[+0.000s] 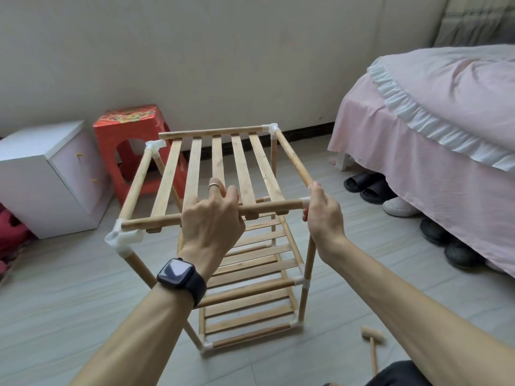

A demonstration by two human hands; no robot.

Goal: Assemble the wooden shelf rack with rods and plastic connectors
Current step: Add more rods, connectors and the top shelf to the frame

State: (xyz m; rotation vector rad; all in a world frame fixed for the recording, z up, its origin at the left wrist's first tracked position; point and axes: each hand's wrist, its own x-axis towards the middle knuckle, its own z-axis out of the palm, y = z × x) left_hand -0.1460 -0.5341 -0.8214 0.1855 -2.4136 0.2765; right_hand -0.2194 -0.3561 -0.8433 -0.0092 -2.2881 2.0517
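Tiled floor (69, 302), rack (250, 291) standing. Left hand (211, 218) grips the front rod (273, 207), right hand (324, 218) pinches the corner connector (305, 202), I think. Shoving could pop that loose back corner (154, 146).

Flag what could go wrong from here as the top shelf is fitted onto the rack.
The back rod looks out of the back left connector, so the top shelf may twist or drop when pushed. The side rod ends loose beside the right hand, which grips the front right connector; it could get pinched. The left hand holds only the front rod, so the rack may tip.
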